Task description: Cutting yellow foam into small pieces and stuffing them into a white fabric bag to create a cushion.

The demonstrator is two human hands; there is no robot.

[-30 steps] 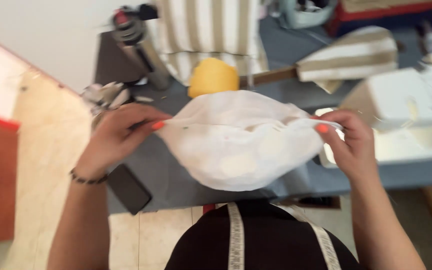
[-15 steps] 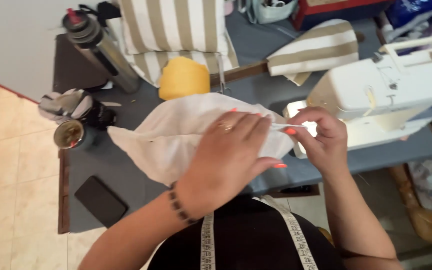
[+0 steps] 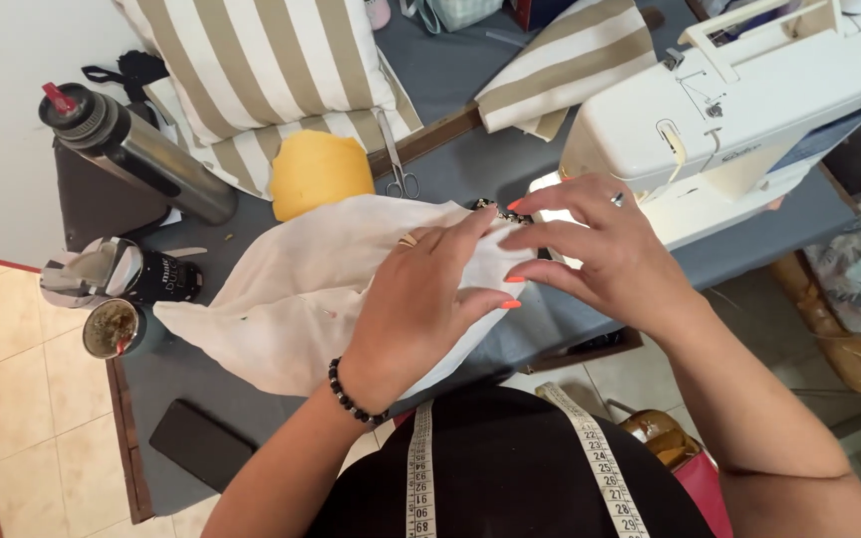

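Note:
A piece of white fabric lies spread on the grey table in front of me. My left hand rests flat on its right part, fingers pressing the cloth down. My right hand pinches the fabric's right edge next to the base of the white sewing machine. A small dark beaded item shows at my fingertips. A measuring tape hangs round my neck.
Striped beige-and-white cushions and a yellow pad lie at the back, with scissors beside them. A steel flask, a dark mug, a small cup and a black phone are on the left.
The fabric, held up between both hands a second ago, now lies on the table. Both hands moved right to its edge by the sewing machine.

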